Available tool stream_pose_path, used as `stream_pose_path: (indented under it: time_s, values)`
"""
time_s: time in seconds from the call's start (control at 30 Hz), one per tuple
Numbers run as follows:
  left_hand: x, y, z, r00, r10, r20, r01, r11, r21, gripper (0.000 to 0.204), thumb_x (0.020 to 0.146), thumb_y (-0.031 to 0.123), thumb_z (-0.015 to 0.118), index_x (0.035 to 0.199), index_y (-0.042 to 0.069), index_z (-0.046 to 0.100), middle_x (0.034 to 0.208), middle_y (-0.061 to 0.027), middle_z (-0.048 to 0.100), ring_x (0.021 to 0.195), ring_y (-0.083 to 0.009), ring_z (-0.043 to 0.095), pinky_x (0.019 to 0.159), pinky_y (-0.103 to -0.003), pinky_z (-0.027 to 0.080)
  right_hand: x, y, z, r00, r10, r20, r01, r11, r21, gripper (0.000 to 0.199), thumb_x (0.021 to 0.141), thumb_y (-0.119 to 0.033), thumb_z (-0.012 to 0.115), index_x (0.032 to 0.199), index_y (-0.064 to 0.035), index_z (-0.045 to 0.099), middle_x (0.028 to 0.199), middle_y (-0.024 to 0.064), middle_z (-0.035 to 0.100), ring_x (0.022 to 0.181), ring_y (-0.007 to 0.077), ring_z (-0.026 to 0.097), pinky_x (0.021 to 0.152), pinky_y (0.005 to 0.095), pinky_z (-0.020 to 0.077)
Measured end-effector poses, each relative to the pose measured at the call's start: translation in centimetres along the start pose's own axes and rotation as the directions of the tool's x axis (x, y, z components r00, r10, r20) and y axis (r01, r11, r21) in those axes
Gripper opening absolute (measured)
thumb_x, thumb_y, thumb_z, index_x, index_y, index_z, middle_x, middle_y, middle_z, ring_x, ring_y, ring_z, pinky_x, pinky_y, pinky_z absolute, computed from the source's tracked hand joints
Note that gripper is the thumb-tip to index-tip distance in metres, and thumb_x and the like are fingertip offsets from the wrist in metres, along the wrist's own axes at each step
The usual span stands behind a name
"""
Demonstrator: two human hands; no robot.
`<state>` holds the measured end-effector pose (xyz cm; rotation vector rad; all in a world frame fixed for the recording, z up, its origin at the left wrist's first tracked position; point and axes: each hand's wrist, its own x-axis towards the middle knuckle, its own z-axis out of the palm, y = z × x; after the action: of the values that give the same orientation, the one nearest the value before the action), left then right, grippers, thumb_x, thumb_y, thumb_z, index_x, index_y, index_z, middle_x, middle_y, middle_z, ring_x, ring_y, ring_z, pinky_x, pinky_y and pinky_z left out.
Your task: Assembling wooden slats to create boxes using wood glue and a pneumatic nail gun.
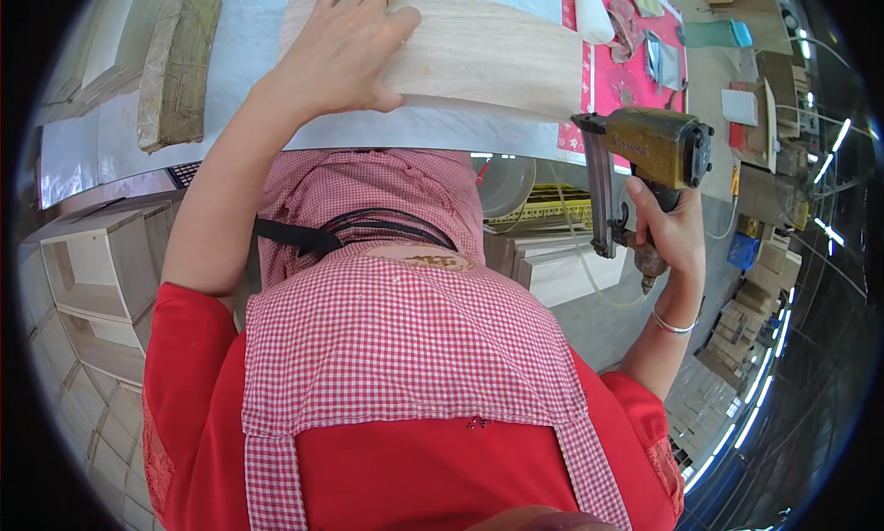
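A pale wooden board (488, 52) lies across the table in front of me. My left hand (345, 52) rests on its left part, fingers and thumb spread, with a ring on one finger. In my right hand (677, 227) is a nail gun (652, 144) with a yellowish-brown body and a dark magazine, the fingers wrapped round its grip. The gun's nose is close to the board's right near corner; whether it touches I cannot tell. A thin pale hose (589, 268) hangs below the gun.
A brown-wrapped block (180, 66) stands at the table's left. On the pink mat (603, 80) at right lie a white bottle (594, 17), a cloth (626, 32) and a small packet (661, 61). A teal bottle (718, 34) is beyond. Wooden box frames (97, 273) stand low left.
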<state>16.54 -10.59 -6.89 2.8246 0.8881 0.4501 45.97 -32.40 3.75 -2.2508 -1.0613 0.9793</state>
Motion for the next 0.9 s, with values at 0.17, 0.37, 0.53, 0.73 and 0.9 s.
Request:
stream_pose_path:
  time_s: [0.17, 0.37, 0.53, 0.73, 0.9]
  values:
    - [0.0, -0.7, 0.5, 0.999, 0.002, 0.037, -0.001, 0.999, -0.038, 0.066, 0.054, 0.029, 0.088, 0.109, 0.004, 0.061, 0.135, -0.0256, 0.048, 0.13, -0.0394, 0.042, 0.107, -0.053, 0.034, 0.7, -0.7, 0.1, 0.993, 0.11, -0.031, -0.11, 0.994, 0.007, 0.018, 0.09, -0.015, 0.072, 0.097, -0.0002, 0.064, 0.056, -0.002, 0.053, 0.041, 0.0061, 0.047, 0.038, 0.0252, 0.036]
    - [0.1, -0.1, -0.2, 0.998, -0.004, 0.055, 0.006, 0.999, -0.046, 0.069, 0.052, 0.03, 0.088, 0.108, 0.001, 0.061, 0.136, -0.0269, 0.047, 0.131, -0.0412, 0.041, 0.108, -0.055, 0.033, 0.8, -0.2, -0.5, 0.999, 0.052, 0.014, -0.051, 0.998, -0.035, 0.026, 0.086, -0.02, 0.076, 0.094, 0.0023, 0.066, 0.061, 0.0017, 0.059, 0.045, 0.0082, 0.052, 0.041, 0.0272, 0.0411]
    - [-0.3, -0.3, 0.1, 0.997, -0.054, 0.054, 0.061, 0.99, -0.128, 0.059, 0.05, 0.031, 0.087, 0.094, 0.002, 0.062, 0.14, -0.0284, 0.044, 0.133, -0.0431, 0.038, 0.111, -0.056, 0.029, -0.4, -0.9, 0.0, 1.0, 0.007, -0.015, -0.009, 0.996, -0.093, 0.029, 0.085, -0.023, 0.076, 0.098, 0.0006, 0.067, 0.061, 0.0027, 0.059, 0.045, 0.0088, 0.053, 0.041, 0.0284, 0.0424]
    - [0.7, 2.1, 1.9, 0.997, -0.071, -0.018, 0.068, 0.99, -0.127, 0.075, 0.051, 0.04, 0.088, 0.111, 0.003, 0.062, 0.133, -0.0286, 0.049, 0.127, -0.0423, 0.044, 0.106, -0.061, 0.032, -0.6, -1.6, 0.9, 0.999, -0.016, -0.039, 0.014, 0.998, -0.06, 0.031, 0.085, -0.024, 0.077, 0.105, -0.0025, 0.067, 0.061, 0.0021, 0.058, 0.045, 0.0093, 0.052, 0.041, 0.0289, 0.0421]
    - [1.4, 4.3, 3.1, 0.978, -0.144, -0.154, 0.123, 0.983, -0.133, 0.077, 0.051, 0.04, 0.09, 0.114, 0.005, 0.062, 0.13, -0.0274, 0.053, 0.124, -0.041, 0.048, 0.105, -0.06, 0.034, -0.8, -2.4, 1.6, 0.995, -0.077, -0.057, 0.079, 0.996, 0.034, 0.028, 0.087, -0.023, 0.077, 0.097, 0.0003, 0.065, 0.057, -0.0007, 0.054, 0.043, 0.0082, 0.05, 0.04, 0.0259, 0.0395]
